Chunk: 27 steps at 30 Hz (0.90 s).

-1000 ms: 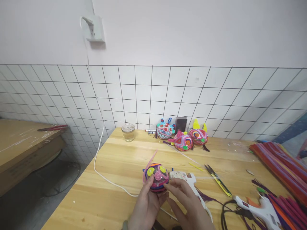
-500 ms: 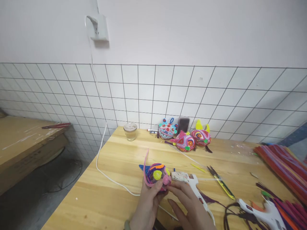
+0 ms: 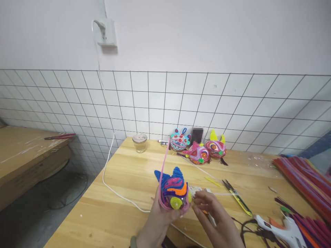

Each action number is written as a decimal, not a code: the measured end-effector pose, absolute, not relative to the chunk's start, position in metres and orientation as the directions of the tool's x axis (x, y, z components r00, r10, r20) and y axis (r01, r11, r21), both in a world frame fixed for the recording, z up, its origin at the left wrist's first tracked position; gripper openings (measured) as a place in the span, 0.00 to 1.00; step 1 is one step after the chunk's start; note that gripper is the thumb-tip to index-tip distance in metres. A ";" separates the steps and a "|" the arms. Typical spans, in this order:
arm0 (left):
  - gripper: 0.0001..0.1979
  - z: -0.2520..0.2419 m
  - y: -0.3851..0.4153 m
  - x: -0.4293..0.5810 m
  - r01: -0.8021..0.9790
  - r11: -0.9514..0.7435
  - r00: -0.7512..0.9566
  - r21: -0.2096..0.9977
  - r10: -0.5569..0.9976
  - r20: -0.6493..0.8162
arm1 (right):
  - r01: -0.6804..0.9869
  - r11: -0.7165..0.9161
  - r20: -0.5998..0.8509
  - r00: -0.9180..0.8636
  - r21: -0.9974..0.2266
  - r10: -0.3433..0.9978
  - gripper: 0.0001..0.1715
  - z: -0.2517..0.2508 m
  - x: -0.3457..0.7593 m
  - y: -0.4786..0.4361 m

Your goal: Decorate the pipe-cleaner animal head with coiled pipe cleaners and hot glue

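My left hand point(image 3: 157, 222) is wrapped round a small round pipe-cleaner head point(image 3: 173, 191), purple with blue ears, an orange band and a yellow spiral, held upright above the wooden table point(image 3: 124, 186). A loose pink pipe cleaner point(image 3: 162, 163) rises from its left edge. My right hand point(image 3: 216, 224) is beside it on the right, fingertips pinched at the head's right side. A white glue gun point(image 3: 204, 193) lies just behind that hand, partly hidden.
Three finished pipe-cleaner heads point(image 3: 199, 151) and a glass jar point(image 3: 140, 142) stand by the tiled wall. Snips point(image 3: 236, 196), a second glue gun point(image 3: 280, 229), pipe-cleaner bundles point(image 3: 305, 182) lie right. A white cable point(image 3: 108, 172) runs from a wall socket point(image 3: 104, 32). A second table point(image 3: 23, 151) stands left.
The head has been lifted and turned upright so its blue ears point up. The pink pipe cleaner swung up. My right hand moved from the glue gun to the head's right side.
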State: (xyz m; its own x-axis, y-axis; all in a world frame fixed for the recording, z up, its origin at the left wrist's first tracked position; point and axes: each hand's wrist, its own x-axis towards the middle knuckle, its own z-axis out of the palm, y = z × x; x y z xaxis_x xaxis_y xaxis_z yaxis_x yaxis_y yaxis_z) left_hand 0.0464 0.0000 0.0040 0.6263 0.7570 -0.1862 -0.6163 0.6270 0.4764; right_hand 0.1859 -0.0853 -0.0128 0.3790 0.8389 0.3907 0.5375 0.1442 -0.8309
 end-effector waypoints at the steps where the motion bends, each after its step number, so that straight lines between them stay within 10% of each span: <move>1: 0.30 0.006 -0.003 0.043 -0.608 0.607 0.627 0.512 0.762 -0.159 | 0.506 0.148 0.371 0.374 -0.850 0.850 0.16 -0.014 0.188 -0.086; 15: 0.33 -0.001 -0.006 0.026 -0.527 0.588 0.758 0.614 0.652 0.026 | 0.231 0.210 0.250 0.159 -0.950 0.955 0.45 -0.010 0.180 -0.091; 27: 0.28 -0.008 -0.001 0.025 -0.539 0.623 0.791 0.567 0.606 0.085 | 0.124 0.127 0.144 0.135 -0.984 0.980 0.39 -0.006 0.188 -0.090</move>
